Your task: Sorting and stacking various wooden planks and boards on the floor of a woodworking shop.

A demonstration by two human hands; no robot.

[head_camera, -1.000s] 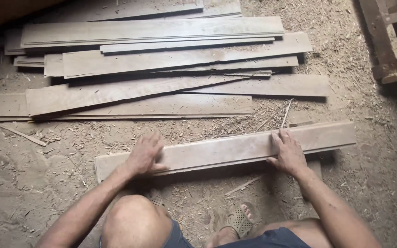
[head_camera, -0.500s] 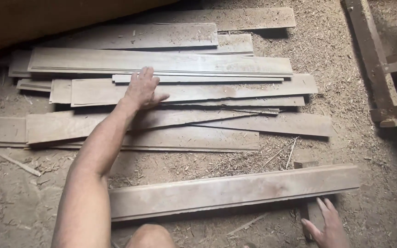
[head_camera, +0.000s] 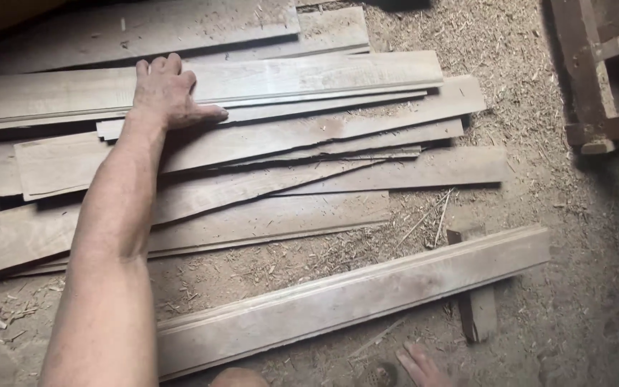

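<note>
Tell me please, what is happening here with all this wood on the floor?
A person crouches over a sawdust-covered floor. The left hand lies flat, fingers spread, on the top plank of a loose pile of thin planks. The right hand shows only at the bottom edge, near the ground, holding nothing. One long moulded board lies apart in front, resting across a short wood block. A wooden frame stands at upper right.

Woodworking shop: planks, sawdust floor
</note>
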